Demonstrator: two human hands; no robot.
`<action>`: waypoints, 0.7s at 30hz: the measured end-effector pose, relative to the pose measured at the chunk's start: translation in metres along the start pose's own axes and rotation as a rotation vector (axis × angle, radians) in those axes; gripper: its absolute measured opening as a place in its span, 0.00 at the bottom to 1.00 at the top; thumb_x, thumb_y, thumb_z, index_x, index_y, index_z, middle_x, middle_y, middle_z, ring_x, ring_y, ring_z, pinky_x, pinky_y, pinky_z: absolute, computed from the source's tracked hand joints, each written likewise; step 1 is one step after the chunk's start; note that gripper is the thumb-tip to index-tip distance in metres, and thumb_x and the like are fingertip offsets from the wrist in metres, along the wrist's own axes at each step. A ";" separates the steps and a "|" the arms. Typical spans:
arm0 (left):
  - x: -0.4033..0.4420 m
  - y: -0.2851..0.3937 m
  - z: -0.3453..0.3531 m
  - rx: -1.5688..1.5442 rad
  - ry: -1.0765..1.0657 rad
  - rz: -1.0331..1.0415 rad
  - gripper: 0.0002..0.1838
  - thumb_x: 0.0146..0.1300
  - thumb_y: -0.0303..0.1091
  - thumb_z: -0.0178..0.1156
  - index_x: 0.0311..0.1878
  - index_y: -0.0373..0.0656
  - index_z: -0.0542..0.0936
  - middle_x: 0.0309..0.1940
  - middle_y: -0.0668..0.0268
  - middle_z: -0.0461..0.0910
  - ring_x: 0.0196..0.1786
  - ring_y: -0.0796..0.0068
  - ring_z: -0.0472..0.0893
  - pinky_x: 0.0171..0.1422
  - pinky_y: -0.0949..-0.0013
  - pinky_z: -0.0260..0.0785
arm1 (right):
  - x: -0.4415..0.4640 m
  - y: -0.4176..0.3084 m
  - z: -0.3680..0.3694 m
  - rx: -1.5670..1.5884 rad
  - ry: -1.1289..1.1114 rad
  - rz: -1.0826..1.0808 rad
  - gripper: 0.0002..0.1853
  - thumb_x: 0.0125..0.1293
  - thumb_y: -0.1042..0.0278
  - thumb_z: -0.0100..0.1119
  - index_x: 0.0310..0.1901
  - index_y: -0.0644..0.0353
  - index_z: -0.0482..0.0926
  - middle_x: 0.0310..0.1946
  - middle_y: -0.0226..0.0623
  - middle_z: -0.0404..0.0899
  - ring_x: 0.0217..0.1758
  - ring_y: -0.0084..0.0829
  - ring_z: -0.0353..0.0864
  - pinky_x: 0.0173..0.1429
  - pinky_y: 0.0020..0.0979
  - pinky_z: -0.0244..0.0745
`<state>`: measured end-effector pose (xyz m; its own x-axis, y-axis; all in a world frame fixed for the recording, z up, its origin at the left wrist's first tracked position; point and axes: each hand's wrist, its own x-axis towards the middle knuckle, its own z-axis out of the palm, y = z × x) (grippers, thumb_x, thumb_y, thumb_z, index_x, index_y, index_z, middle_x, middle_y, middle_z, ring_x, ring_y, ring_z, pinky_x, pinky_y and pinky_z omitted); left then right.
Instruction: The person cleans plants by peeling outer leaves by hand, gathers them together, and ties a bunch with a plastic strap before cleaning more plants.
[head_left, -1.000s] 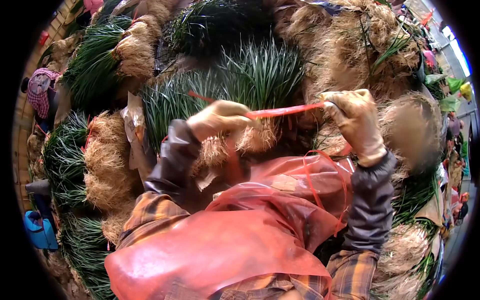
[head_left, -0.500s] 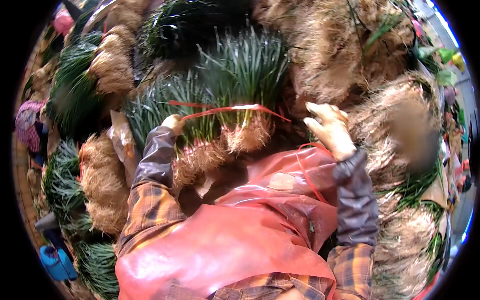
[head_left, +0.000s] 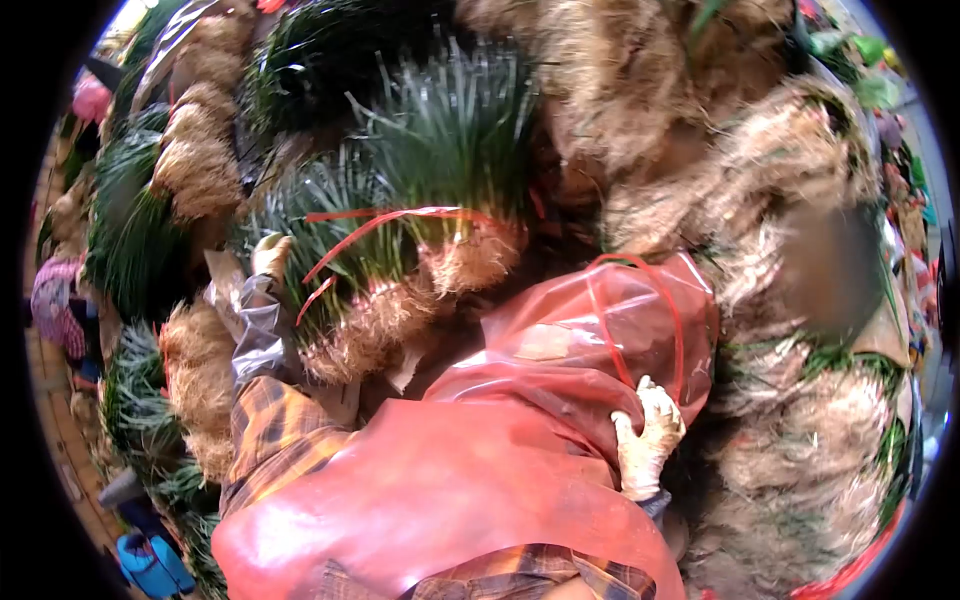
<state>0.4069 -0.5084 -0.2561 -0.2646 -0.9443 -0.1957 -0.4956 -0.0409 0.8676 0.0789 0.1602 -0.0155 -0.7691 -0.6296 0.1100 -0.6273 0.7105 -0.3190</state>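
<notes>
My left hand [head_left: 272, 255], in a pale glove, is at the left edge of the leaves of a bundle of green onions [head_left: 345, 290]. Its fingers look curled, but what they hold is hidden. A fuller bundle [head_left: 455, 150] stands beside it, leaves up and pale roots towards me. Red plastic strips [head_left: 385, 222] lie across both bundles, with loose ends at the left. Low on the right, my gloved right hand [head_left: 648, 435] rests by the red plastic apron [head_left: 450, 480], thumb and fingers apart. Just above its fingertips, more red strips [head_left: 607, 320] loop over the apron.
Rooty bundles [head_left: 790, 490] are heaped along my right, and a large root pile [head_left: 620, 80] lies at the back. More bundles [head_left: 200, 150] line the left. Another person in a checked top [head_left: 58, 305] and a blue item [head_left: 155, 567] are at the far left.
My right hand has come down from beside the bundles to the apron strips. My left hand has moved left, away from the strip across the onions. The view has shifted slightly.
</notes>
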 end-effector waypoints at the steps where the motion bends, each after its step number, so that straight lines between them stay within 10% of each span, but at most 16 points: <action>1: 0.012 -0.004 -0.012 0.041 0.105 0.018 0.23 0.59 0.36 0.70 0.54 0.34 0.80 0.46 0.62 0.84 0.47 0.71 0.80 0.54 0.68 0.72 | 0.006 -0.003 -0.003 0.055 0.060 -0.043 0.30 0.46 0.66 0.72 0.56 0.56 0.80 0.55 0.35 0.81 0.57 0.38 0.78 0.62 0.41 0.71; 4: 0.019 0.025 0.017 -0.164 0.186 0.129 0.16 0.64 0.35 0.66 0.52 0.37 0.81 0.44 0.66 0.84 0.43 0.75 0.80 0.51 0.71 0.73 | 0.016 -0.010 -0.026 0.278 0.076 -0.027 0.23 0.51 0.71 0.70 0.52 0.58 0.82 0.47 0.38 0.84 0.49 0.39 0.82 0.58 0.38 0.75; 9: -0.121 0.202 0.167 -0.453 -0.315 0.222 0.14 0.66 0.26 0.63 0.54 0.37 0.80 0.45 0.66 0.83 0.46 0.76 0.81 0.55 0.73 0.73 | 0.002 0.012 -0.040 0.779 -0.033 0.118 0.36 0.65 0.56 0.65 0.70 0.63 0.65 0.68 0.43 0.68 0.68 0.38 0.70 0.68 0.36 0.69; 12: -0.212 0.264 0.243 -0.307 -0.578 0.398 0.16 0.66 0.27 0.64 0.56 0.35 0.79 0.44 0.67 0.83 0.46 0.78 0.80 0.56 0.76 0.72 | 0.029 -0.016 -0.031 0.334 0.250 0.124 0.27 0.58 0.51 0.68 0.52 0.64 0.79 0.46 0.45 0.83 0.48 0.48 0.82 0.58 0.41 0.74; 14: -0.278 0.307 0.275 -0.454 -1.008 0.270 0.17 0.66 0.26 0.63 0.58 0.34 0.78 0.44 0.69 0.82 0.47 0.79 0.79 0.56 0.76 0.70 | 0.055 -0.051 -0.059 0.085 -0.049 0.175 0.19 0.54 0.50 0.67 0.35 0.60 0.82 0.29 0.41 0.83 0.33 0.48 0.82 0.47 0.45 0.73; 16: -0.309 0.303 0.319 -0.392 -1.164 0.442 0.21 0.69 0.31 0.61 0.63 0.35 0.74 0.51 0.67 0.78 0.50 0.77 0.77 0.57 0.72 0.70 | 0.065 -0.041 -0.008 -0.066 0.283 0.114 0.13 0.54 0.53 0.64 0.28 0.54 0.80 0.23 0.38 0.80 0.28 0.43 0.80 0.42 0.46 0.71; 21: -0.366 0.351 0.324 -0.033 -1.025 0.954 0.20 0.64 0.31 0.63 0.58 0.37 0.79 0.54 0.58 0.80 0.58 0.66 0.78 0.66 0.65 0.67 | 0.065 0.006 0.008 0.256 0.211 0.091 0.08 0.63 0.61 0.57 0.30 0.54 0.80 0.23 0.38 0.80 0.30 0.41 0.82 0.39 0.44 0.73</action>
<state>0.0616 -0.0713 -0.0287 -0.9703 0.0430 0.2380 0.2314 0.4522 0.8614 0.0264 0.1210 -0.0181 -0.8455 -0.4697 0.2541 -0.5247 0.6418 -0.5593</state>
